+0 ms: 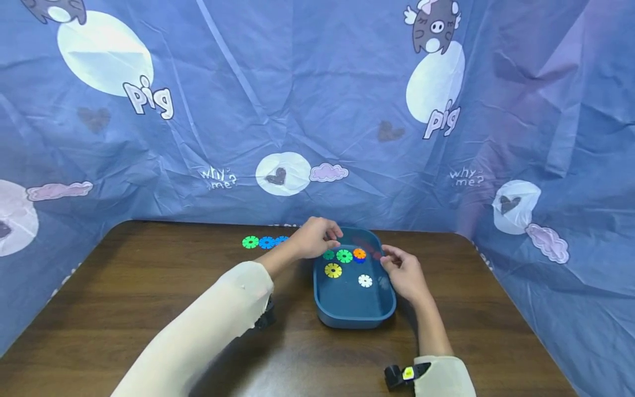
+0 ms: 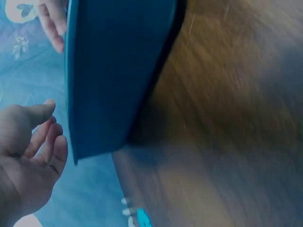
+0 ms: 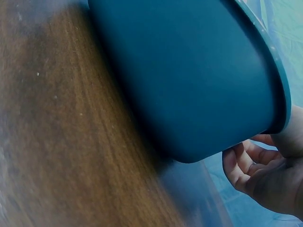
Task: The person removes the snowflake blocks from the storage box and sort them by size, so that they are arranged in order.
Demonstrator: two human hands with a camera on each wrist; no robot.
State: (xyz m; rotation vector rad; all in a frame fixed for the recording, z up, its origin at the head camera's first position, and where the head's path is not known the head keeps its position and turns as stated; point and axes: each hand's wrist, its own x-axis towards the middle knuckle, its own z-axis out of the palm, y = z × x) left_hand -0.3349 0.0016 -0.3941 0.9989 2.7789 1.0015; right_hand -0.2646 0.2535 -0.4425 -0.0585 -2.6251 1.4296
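A blue plastic bin (image 1: 354, 320) stands on the table with several flat, notched snowflake discs inside. They include a yellow disc (image 1: 333, 270), a white disc (image 1: 365, 281), a green disc (image 1: 344, 256) and an orange disc (image 1: 359, 253) overlapping a blue one. My left hand (image 1: 315, 237) hovers at the bin's back left rim, its fingers loosely bent and nothing visible between them; the left wrist view shows this hand (image 2: 35, 151) apart from the bin wall. At the right rim is my right hand (image 1: 404, 273), its bent fingers (image 3: 232, 163) against the outer wall; its thumb's contact is unclear.
To the bin's left, near the table's back edge, lie a green disc (image 1: 250, 242) and blue discs (image 1: 267, 242) in a row, partly covered by my left forearm. A blue printed cloth (image 1: 347, 138) hangs behind the brown wooden table (image 1: 124, 275).
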